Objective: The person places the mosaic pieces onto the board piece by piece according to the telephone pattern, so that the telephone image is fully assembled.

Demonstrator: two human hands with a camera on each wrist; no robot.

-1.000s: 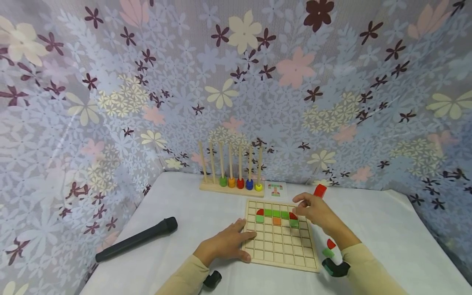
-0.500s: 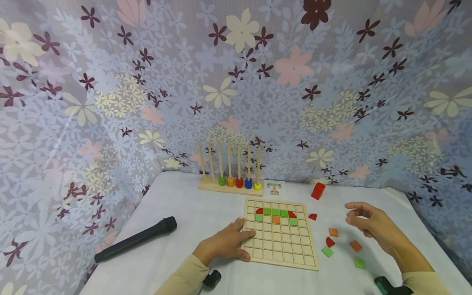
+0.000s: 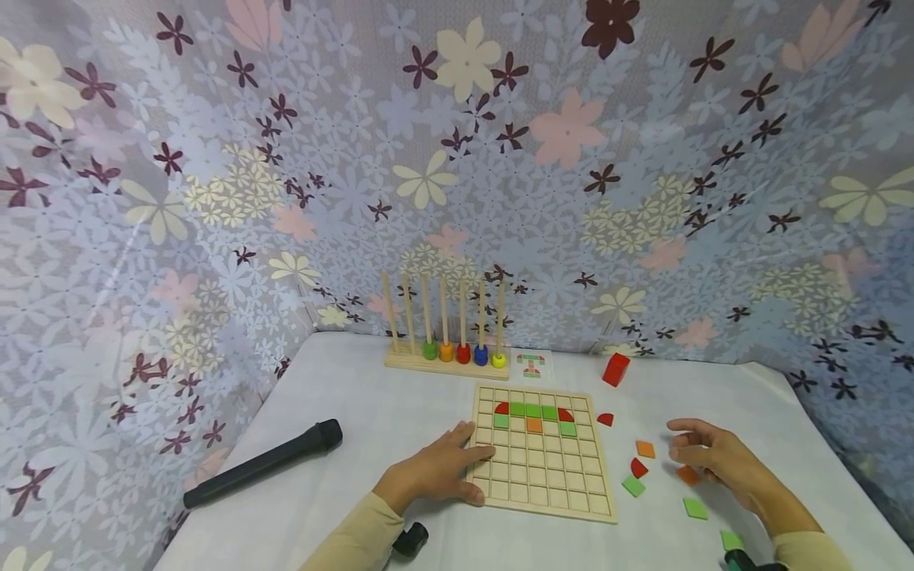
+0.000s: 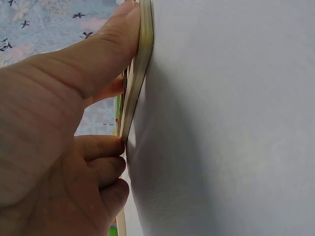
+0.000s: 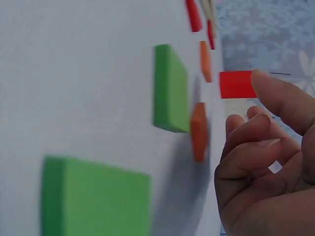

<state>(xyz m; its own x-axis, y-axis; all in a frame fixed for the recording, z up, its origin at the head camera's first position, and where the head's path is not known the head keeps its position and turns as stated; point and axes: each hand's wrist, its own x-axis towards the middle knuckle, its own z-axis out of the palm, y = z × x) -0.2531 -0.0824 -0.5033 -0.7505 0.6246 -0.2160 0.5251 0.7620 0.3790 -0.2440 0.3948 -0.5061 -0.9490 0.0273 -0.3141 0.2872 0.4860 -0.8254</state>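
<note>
My left hand (image 3: 437, 469) rests on the left edge of a wooden grid board (image 3: 539, 480), fingers spread, index finger lying over the squares. In the left wrist view the thumb (image 4: 106, 54) touches the board's rim. On the board are green square tiles (image 3: 533, 411), an orange tile (image 3: 534, 426) and two red quarter-round tiles (image 3: 565, 415). Right of it, my right hand (image 3: 735, 468) hovers with loosely bent fingers, holding nothing. It is just above an orange square tile (image 3: 689, 475); a green tile (image 3: 696, 508) lies nearer me.
Loose beside the board are red quarter-round tiles (image 3: 605, 419), another orange tile (image 3: 646, 450) and green tiles (image 3: 633, 485). A red block (image 3: 616, 369), a pattern card (image 3: 532, 364) and a peg stand with coloured beads (image 3: 447, 361) stand behind. A black microphone-like stick (image 3: 264, 464) lies left.
My right hand has left the board's upper right corner, moved right over the loose tiles, then come lower and slightly nearer me. The left hand stays on the board's edge.
</note>
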